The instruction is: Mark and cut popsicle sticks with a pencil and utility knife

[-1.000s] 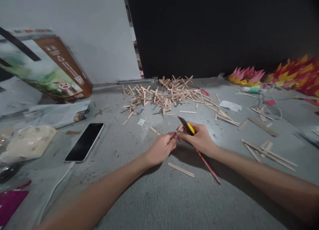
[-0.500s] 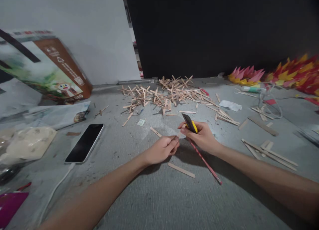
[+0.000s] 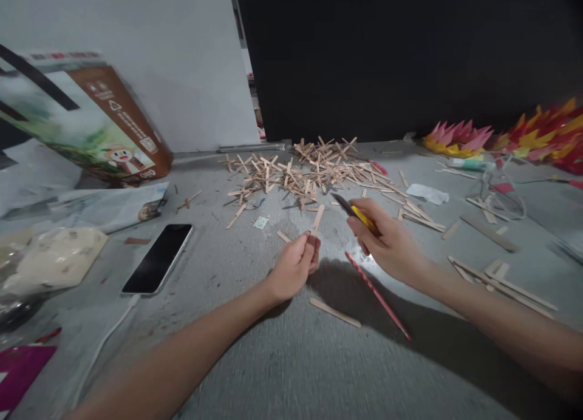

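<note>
Pinched in my left hand [image 3: 295, 263] is a wooden stick [image 3: 319, 218], its rounded end pointing up and away. My right hand [image 3: 387, 241] is closed around a yellow and black utility knife [image 3: 363, 218], whose dark tip points up and left, apart from the stick. Below the knife a red pencil [image 3: 378, 295] lies slantwise on the grey table. Another flat stick [image 3: 335, 312] rests nearer to me, and one more [image 3: 284, 237] shows partly behind my left hand. Farther back is a heap of small crossed wooden sticks [image 3: 314, 172].
A phone [image 3: 158, 259] with a white cable lies at left, near plastic packets [image 3: 57, 259] and a printed bag [image 3: 107, 128]. On the right are loose sticks [image 3: 501, 283], a crumpled tissue [image 3: 427, 193], a cable loop and pink and yellow paper petals [image 3: 458, 142].
My hands have moved apart. My right hand has shifted right with the knife, and the stick in my left hand now points upward in plain view. The view has shifted slightly.
</note>
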A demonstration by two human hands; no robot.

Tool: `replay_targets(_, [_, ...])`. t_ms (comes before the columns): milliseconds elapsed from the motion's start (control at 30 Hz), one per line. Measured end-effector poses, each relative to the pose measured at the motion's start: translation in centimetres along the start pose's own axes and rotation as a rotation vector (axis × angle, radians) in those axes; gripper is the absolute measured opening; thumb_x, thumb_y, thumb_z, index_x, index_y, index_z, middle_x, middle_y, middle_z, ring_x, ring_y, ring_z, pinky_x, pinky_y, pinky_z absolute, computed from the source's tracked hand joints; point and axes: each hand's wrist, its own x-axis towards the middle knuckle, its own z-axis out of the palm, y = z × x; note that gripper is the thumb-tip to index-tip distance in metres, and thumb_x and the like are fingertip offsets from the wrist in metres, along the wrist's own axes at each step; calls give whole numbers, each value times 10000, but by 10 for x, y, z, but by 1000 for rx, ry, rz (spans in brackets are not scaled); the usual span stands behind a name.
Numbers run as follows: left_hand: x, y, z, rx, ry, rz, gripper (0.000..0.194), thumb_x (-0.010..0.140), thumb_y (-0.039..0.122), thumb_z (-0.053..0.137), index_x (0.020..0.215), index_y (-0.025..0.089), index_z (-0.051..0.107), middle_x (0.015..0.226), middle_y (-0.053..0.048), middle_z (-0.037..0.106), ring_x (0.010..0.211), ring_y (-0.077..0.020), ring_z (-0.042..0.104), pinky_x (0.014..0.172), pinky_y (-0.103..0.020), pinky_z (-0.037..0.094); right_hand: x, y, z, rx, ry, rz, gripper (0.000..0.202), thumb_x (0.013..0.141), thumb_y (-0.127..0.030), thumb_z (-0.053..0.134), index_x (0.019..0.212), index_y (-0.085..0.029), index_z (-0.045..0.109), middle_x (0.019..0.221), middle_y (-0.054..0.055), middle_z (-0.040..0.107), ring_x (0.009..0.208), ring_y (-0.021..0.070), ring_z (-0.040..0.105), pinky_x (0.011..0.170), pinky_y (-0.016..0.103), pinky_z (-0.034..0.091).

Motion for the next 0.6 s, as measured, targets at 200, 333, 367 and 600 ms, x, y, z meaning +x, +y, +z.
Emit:
replay_targets(200, [1, 0, 1, 9, 39, -14, 434, 1073, 581, 367, 845, 217, 427, 625, 79, 396, 498, -79, 339, 479, -209, 303, -4, -19, -17, -355, -158, -194, 385, 1066, -339, 512, 1421, -266, 641, 727, -3, 745, 496, 138, 594, 563, 265, 408])
replay_targets(333, [0, 3, 1, 44, 39, 6, 441, 1078, 577, 355, 838, 215, 432, 628, 73, 403, 505, -82, 346, 493, -213, 317, -9, -16, -11, -339, -210, -196, 430, 1068, -308, 498, 1481, -275, 616, 1116, 53, 820, 689, 165, 734, 662, 271, 492])
replay_targets(367, [0, 3, 1, 47, 32, 7, 439, 1080, 573, 352, 840, 215, 436, 627, 73, 401, 507, -83, 345, 499, -216, 323, -9, -15, -10, -334, -220, -190, 434, 1067, -303, 496, 1483, -272, 616, 1177, 57, 809, 741, 174, 753, 685, 272, 505])
replay_targets(600, [0, 2, 0, 101, 5, 15, 421, 1099, 539, 322, 853, 218, 439, 623, 70, 406, 526, -98, 375, 546, -238, 348, -10, -20, -9, -377, -220, -118, 436, 1054, -291, 506, 1470, -276, 636, 1011, 45, 838, 592, 144, 697, 589, 241, 465])
